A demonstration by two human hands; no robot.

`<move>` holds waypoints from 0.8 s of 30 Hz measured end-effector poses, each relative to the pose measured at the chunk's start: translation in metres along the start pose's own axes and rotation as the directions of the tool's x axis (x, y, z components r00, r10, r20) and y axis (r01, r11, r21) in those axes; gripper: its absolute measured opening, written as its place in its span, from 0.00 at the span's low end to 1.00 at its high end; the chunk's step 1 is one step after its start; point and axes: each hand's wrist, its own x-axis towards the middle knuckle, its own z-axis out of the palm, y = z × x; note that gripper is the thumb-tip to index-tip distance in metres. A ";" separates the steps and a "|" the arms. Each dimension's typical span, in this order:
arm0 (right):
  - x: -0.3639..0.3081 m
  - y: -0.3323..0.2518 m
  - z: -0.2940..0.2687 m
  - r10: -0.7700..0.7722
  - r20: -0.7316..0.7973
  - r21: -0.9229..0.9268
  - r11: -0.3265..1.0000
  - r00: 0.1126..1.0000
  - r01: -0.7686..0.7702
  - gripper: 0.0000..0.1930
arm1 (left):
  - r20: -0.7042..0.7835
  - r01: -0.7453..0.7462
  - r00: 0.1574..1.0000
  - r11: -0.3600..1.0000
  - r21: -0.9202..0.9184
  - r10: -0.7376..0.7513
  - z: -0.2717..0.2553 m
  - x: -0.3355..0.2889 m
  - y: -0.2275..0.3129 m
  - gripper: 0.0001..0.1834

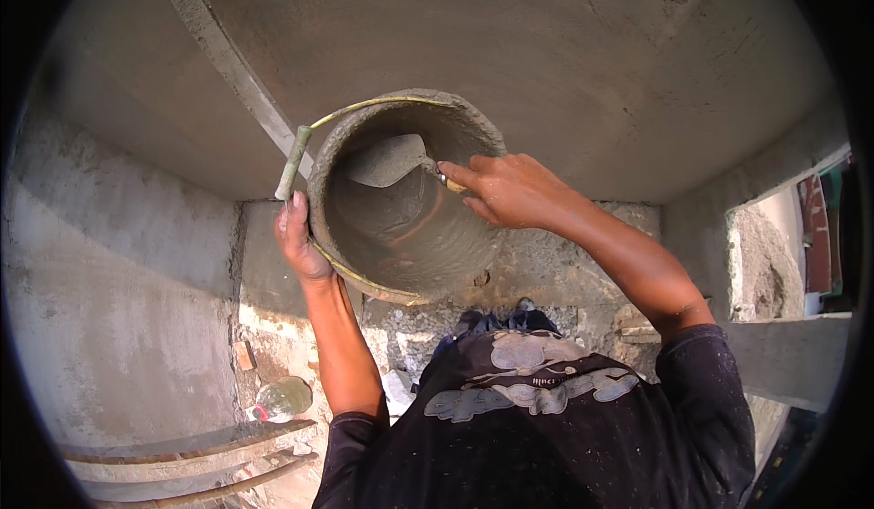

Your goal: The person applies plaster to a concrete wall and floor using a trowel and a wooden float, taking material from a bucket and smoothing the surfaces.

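Note:
A mortar-crusted bucket (487, 131) is tipped so that its mouth faces me, with a thin layer of wet grey mortar inside. My left hand (299, 240) is closed on the bucket's left side, just below the pale grip of its wire handle (293, 163). In my right hand (514, 190) is a trowel (387, 161), its wooden handle inside my closed fingers and the index finger stretched forward along it. The trowel's grey-coated blade lies within the bucket's mouth, pointing left. Part of the trowel's handle is hidden by my hand.
Behind the bucket rises a grey plastered wall (592, 72), with a long straight strip (228, 54) running down it at the left. On the rubble-strewn floor lie a clear plastic bottle (282, 398), a brick piece (244, 355) and curved boards (182, 468). A wall opening shows at right.

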 end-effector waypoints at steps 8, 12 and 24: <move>-0.018 0.022 0.009 0.044 0.021 0.009 0.999 0.999 -0.044 0.29 | 0.012 -0.002 1.000 0.989 0.147 0.000 0.051 -0.001 0.004 0.13; -0.024 0.036 0.032 -0.037 0.120 -0.066 0.997 0.992 0.045 0.29 | 0.062 -0.020 0.998 0.987 0.158 0.010 0.051 0.005 -0.010 0.13; -0.033 0.049 0.017 0.063 0.159 -0.090 0.995 0.985 -0.049 0.31 | 0.021 -0.023 1.000 0.994 0.111 0.021 0.059 0.016 -0.023 0.13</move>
